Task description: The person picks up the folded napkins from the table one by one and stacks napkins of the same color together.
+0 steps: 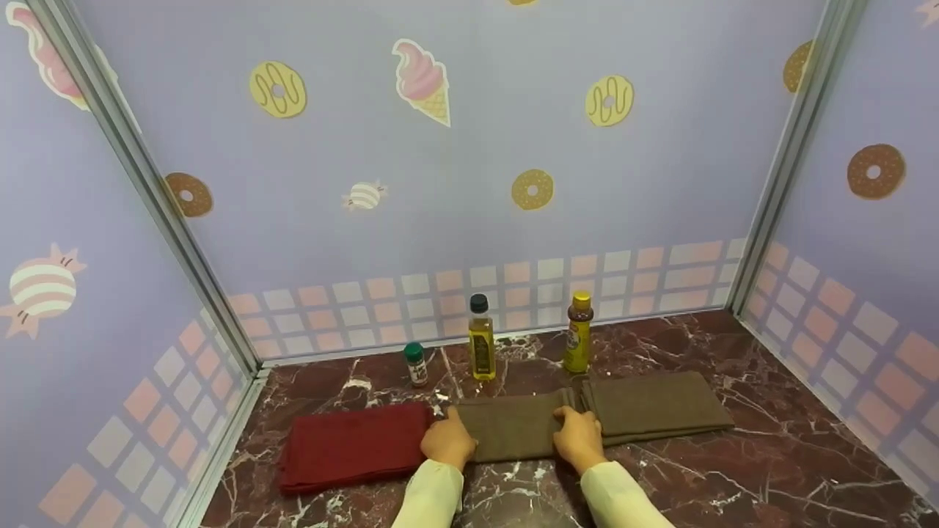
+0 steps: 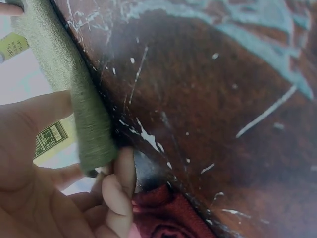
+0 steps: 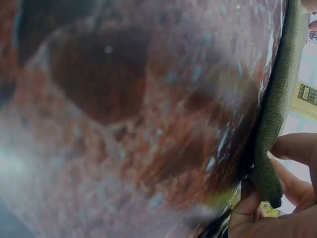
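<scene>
A folded olive-brown cloth (image 1: 512,427) lies in the middle of the table in the head view, between both hands. My left hand (image 1: 449,441) grips its left end. In the left wrist view the thumb lies over the olive-brown cloth (image 2: 91,119) and curled fingers (image 2: 116,201) reach round its end. At the opposite end my right hand (image 1: 579,438) pinches the cloth, with thumb and fingers on either side of it in the right wrist view. A folded dark red cloth (image 1: 356,447) lies just left of the left hand. Beside the right hand is another folded brown cloth (image 1: 660,405).
Behind the cloths stand a small green-capped shaker (image 1: 416,364), a dark-capped bottle of yellow oil (image 1: 482,345) and a yellow-capped bottle (image 1: 578,339). Patterned panels (image 1: 455,242) enclose the marbled dark red table (image 1: 733,477) at the back and both sides.
</scene>
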